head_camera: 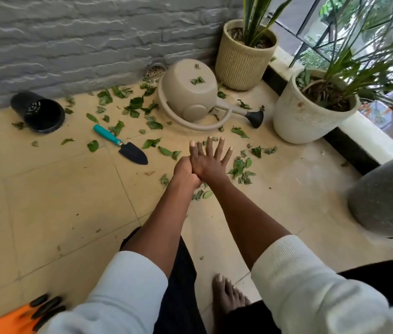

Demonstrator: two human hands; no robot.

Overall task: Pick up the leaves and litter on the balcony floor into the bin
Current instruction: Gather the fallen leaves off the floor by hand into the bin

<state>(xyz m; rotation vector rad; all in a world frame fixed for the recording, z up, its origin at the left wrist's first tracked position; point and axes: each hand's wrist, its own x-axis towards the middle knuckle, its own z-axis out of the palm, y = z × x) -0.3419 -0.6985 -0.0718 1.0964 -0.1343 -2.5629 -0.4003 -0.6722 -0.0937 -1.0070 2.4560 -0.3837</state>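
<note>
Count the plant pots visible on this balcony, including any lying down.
4: black pot tipped by the wall, ribbed beige pot in the corner, white pot beside the ledge, grey pot cropped at right.

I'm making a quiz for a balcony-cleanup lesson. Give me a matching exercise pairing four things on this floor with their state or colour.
Things:
1. watering can
2. trowel
3. black pot
4. ribbed beige planter

States:
A. teal handle, dark blade
B. upright, holding a tall plant
C. tipped over, leaf scraps on it
D. empty, lying on its side by the wall

Pairs: 1-C, 2-A, 3-D, 4-B
</note>
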